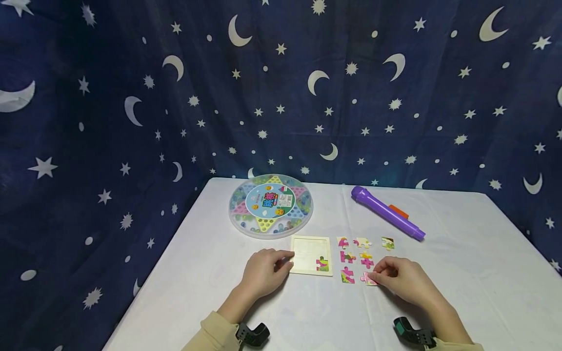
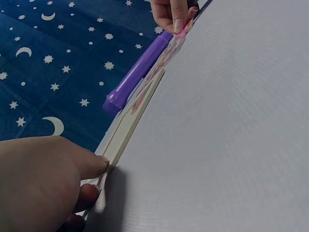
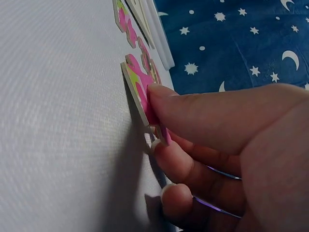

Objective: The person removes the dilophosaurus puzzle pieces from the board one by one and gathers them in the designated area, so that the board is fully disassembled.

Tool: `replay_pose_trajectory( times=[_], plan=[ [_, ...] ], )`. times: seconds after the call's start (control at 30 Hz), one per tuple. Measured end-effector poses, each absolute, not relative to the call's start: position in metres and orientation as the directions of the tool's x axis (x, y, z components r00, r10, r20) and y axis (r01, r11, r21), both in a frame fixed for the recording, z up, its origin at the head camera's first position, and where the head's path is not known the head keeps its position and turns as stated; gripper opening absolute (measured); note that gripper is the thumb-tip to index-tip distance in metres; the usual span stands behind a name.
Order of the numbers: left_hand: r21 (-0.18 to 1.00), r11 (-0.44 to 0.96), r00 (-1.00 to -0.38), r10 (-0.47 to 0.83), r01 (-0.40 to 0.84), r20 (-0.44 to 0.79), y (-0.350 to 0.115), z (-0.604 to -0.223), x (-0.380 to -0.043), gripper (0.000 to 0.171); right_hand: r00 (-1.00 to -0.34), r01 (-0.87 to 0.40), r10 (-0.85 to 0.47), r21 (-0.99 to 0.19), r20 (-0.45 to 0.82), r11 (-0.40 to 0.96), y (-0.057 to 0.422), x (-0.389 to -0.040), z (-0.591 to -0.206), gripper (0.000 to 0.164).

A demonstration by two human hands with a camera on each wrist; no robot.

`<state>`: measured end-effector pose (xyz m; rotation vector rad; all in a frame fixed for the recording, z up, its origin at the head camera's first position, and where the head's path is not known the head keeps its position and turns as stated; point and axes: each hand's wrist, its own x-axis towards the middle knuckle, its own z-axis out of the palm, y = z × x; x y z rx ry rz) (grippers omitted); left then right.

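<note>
My left hand (image 1: 265, 273) holds the left edge of a square wooden puzzle tray (image 1: 305, 270), thumb and index finger at its rim. One pink and green puzzle piece (image 1: 322, 264) lies in the tray's lower right corner. To the right, my right hand (image 1: 406, 280) pinches a pink puzzle piece (image 3: 140, 89) between thumb and fingers. In the right wrist view this piece is tilted, its near edge raised off the cloth. Several loose pieces (image 1: 347, 275) lie in rows between tray and right hand. A green and brown piece (image 1: 388, 243) lies apart, beyond the right hand.
Behind the tray sits a round, clear-cased board game (image 1: 270, 207) with marbles. A purple stick-like toy (image 1: 388, 213) lies at the back right, an orange part (image 1: 398, 211) beside it. White cloth (image 1: 474, 258) covers the table; a starry curtain (image 1: 351, 97) hangs behind.
</note>
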<state>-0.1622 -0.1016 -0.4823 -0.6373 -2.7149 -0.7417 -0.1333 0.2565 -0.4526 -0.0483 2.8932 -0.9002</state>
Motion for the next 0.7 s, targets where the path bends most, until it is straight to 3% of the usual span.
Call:
replay_pose_trajectory(
  times=[0.7],
  plan=[
    [0.408, 0.773, -0.863, 0.351, 0.486, 0.362, -0.102, -0.483, -0.163, 0.022, -0.999, -0.022, -0.036, -0.559, -0.015, 0.829, 0.244, -0.132, -0.453, 0.024]
  ],
)
